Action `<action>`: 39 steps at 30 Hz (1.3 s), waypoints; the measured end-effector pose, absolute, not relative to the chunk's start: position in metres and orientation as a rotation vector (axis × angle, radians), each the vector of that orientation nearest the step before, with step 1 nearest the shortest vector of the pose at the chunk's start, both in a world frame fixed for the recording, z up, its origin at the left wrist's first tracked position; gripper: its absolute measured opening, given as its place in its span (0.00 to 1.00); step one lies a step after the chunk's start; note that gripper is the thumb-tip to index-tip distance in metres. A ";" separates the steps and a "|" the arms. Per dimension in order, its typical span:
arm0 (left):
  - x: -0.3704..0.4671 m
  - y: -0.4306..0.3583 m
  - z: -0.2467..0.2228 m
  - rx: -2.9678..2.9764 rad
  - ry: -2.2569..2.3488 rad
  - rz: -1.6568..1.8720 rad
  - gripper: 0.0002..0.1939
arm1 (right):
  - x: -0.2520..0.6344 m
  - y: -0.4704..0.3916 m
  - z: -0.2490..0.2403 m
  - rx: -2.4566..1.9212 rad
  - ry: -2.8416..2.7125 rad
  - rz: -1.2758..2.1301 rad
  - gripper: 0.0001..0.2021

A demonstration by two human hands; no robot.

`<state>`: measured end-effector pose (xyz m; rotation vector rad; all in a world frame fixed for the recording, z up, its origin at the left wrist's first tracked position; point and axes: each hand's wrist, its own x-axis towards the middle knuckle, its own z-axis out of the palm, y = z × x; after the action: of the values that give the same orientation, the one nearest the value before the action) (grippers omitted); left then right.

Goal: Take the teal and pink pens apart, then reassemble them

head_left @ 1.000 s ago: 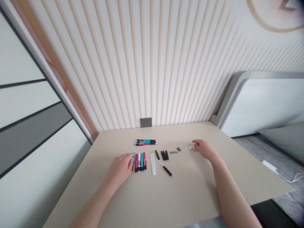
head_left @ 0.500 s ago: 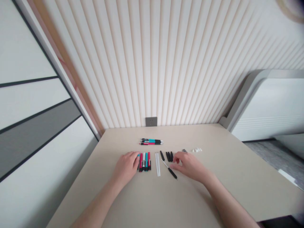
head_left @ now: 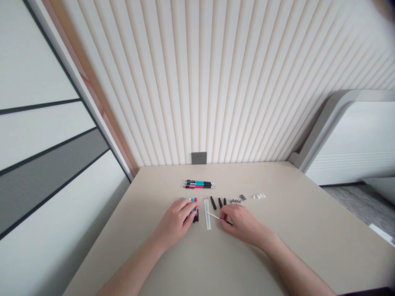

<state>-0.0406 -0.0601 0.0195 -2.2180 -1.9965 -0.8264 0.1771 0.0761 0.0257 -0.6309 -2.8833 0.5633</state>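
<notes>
Home bedroom: pale headboard [head_left: 354, 137], pillow [head_left: 382, 187], fluted wall panelling [head_left: 212, 82].

The beige table [head_left: 210, 263] I saw carried slim white tubes [head_left: 207, 213]; left of them lay coloured pen barrels [head_left: 196, 200], beyond them three pens [head_left: 200, 184], and rightward black grips [head_left: 213, 203], springs [head_left: 235, 201], white bits [head_left: 260, 195].

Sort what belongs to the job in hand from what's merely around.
Likely belonging:
coloured barrels under the left hand
black-and-white piece in the right hand
white rods
black tubes
springs
white pieces
pens

Merely around:
socket
headboard
pillow
</notes>
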 end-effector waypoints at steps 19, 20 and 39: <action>-0.040 -0.060 0.020 -2.294 -1.744 -0.760 0.09 | 0.179 0.084 0.026 -0.434 -2.725 0.736 0.10; -0.040 -0.060 0.020 -2.276 -1.757 -0.769 0.09 | 0.181 0.088 0.026 -0.464 -2.698 0.763 0.10; -0.027 -0.062 0.028 -1.997 -1.717 -0.495 0.16 | 0.205 0.125 0.028 -0.868 -2.782 0.728 0.11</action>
<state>-0.0275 -0.0619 0.0277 -1.9974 -1.7170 -0.4947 0.2054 0.1252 0.0278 -0.8679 -2.7817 0.7284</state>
